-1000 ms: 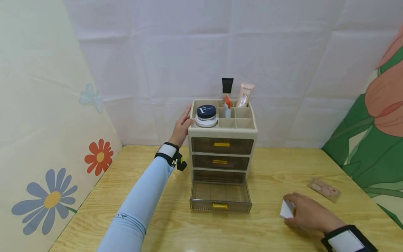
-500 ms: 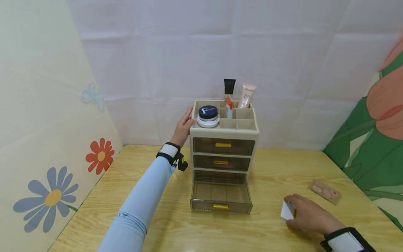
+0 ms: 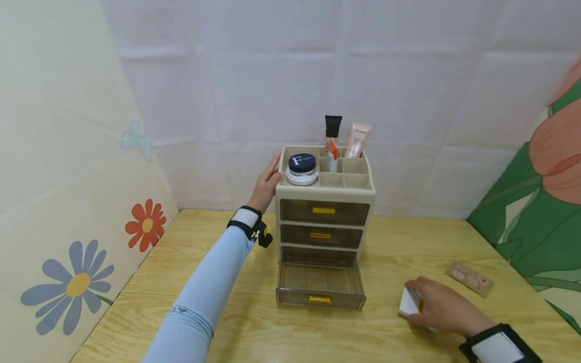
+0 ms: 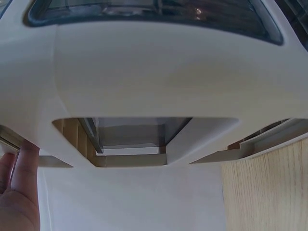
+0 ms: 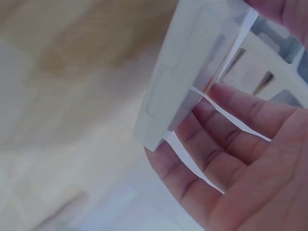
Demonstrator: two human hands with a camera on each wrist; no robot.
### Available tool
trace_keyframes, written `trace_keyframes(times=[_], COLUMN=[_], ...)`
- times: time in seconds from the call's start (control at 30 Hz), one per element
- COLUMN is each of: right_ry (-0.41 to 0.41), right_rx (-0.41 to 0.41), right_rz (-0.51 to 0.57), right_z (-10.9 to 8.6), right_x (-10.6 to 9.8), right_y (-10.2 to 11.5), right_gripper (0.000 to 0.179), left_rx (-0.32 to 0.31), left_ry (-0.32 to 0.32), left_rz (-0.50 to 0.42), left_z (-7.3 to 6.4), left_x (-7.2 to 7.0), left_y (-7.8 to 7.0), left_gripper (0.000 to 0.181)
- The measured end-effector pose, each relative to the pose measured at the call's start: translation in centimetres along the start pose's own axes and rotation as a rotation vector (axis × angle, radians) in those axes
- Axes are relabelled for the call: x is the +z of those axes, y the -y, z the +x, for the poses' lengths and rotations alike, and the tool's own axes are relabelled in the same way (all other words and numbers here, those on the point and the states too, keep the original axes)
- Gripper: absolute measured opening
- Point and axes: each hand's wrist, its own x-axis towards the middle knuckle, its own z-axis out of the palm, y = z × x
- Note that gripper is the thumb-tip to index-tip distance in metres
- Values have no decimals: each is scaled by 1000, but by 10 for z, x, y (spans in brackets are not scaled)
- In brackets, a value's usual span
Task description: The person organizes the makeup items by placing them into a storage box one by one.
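A beige makeup organizer (image 3: 325, 193) stands on the table with its lowest drawer (image 3: 320, 283) pulled out. Against the organizer's upper left side rests my left hand (image 3: 267, 187), fingers extended and thumb near the top rim; the left wrist view shows part of this hand (image 4: 21, 187) at the left. Over the table to the right, my right hand (image 3: 442, 306) grips a small flat white box (image 3: 410, 301) between thumb and fingers. In the right wrist view, the fingertips meet one side of the white box (image 5: 175, 72); its front is hidden.
On the organizer's top sit a dark-lidded powder jar (image 3: 301, 162) on a white round case (image 3: 301, 177), a black-capped tube (image 3: 333, 126), a pink BB tube (image 3: 358, 140) and an orange-tipped bottle (image 3: 333, 157). A flat patterned palette (image 3: 470, 278) lies at the right.
The right hand has shifted slightly left with the white box. The left hand stays at the organizer's side, and the view has drifted a little.
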Motion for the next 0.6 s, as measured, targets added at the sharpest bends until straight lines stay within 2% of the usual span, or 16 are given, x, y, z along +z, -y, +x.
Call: trace_keyframes(times=[0.23, 0.43, 0.6], right_ry=[-55, -59, -78], right_rx=[-104, -197, -320], right_rz=[-72, -55, -50], right_z=[2, 4, 10], right_x=[-21, -42, -58], right_y=[23, 47, 66], right_gripper=[66, 63, 63], left_rx=[14, 19, 15], left_ry=[-16, -13, -8], left_rz=[1, 5, 9], left_z=[0, 1, 1], left_x=[1, 1, 0], left_y=[-1, 0, 1], left_gripper=[62, 61, 61])
